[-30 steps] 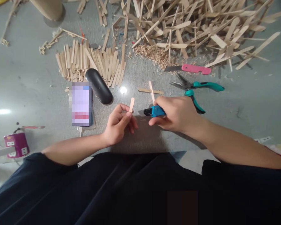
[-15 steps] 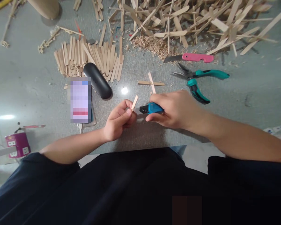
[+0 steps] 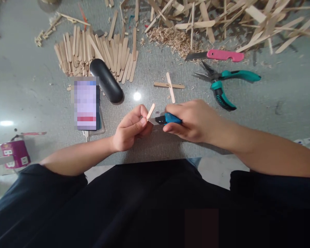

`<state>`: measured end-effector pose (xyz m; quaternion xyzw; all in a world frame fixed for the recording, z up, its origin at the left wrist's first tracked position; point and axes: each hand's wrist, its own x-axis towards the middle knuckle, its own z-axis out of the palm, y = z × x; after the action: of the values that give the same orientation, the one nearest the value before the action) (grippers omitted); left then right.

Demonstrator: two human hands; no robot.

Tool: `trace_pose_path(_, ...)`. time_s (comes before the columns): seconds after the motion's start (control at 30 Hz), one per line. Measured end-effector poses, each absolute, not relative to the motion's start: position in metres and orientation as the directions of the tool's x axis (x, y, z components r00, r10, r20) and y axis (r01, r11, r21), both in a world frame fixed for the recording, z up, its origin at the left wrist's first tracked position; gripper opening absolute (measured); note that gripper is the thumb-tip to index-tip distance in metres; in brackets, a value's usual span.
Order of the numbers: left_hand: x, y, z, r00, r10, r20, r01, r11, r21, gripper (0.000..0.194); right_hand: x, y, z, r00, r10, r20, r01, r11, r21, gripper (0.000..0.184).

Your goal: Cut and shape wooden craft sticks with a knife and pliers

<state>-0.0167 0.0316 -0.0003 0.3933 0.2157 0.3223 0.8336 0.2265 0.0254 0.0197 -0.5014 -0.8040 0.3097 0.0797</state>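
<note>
left hand (image 3: 129, 130) pinches 1 wooden stick (image 3: 151, 111) | right hand (image 3: 197, 120) curls around blue cutter (image 3: 172, 118) | black case (image 3: 106, 81) closed on worktop (image 3: 279, 106), contents hidden

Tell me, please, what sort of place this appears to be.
Probably a craft worktable: wooden sticks lie heaped on it beside wood shavings, and the right hand holds a blue-handled knife.

The left forearm (image 3: 77, 156) and right forearm (image 3: 263, 150) cross the near edge of the worktop (image 3: 157, 146), angling inward. The left hand (image 3: 130, 129) pinches, thumb (image 3: 138, 127) and forefinger (image 3: 141, 110) together; just beside it, the right hand (image 3: 195, 120) grips, knuckles up.
</note>
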Motion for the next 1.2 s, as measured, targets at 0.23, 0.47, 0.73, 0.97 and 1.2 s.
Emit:
trace_pose_path(0.23,-0.015,0.029,-0.003,0.685,0.718,-0.121,-0.367,0.484,0.795,0.047,0.221,0.028,0.023,-0.463,0.855,-0.235,0.789,0.277,-0.548,0.102)
trace_pose_path(0.47,-0.014,0.029,-0.002,0.650,0.727,-0.221,-0.375,0.560,0.739,0.049,0.220,0.021,0.007,-0.391,0.917,-0.073,0.819,0.311,-0.483,0.095)
trace_pose_path(0.73,-0.014,0.030,0.003,0.634,0.708,-0.310,-0.386,0.637,0.667,0.038,0.227,0.017,0.002,-0.333,0.930,0.158,0.866,0.368,-0.338,0.087)
trace_pose_path(0.97,-0.016,0.029,0.005,0.636,0.692,-0.342,-0.386,0.669,0.635,0.032,0.234,0.018,0.001,-0.299,0.899,0.320,0.850,0.403,-0.339,0.075)
trace_pose_path(1.2,-0.017,0.030,0.005,0.652,0.686,-0.323,-0.406,0.676,0.616,0.031,0.240,0.017,0.004,-0.390,0.893,0.225,0.836,0.446,-0.321,0.086)
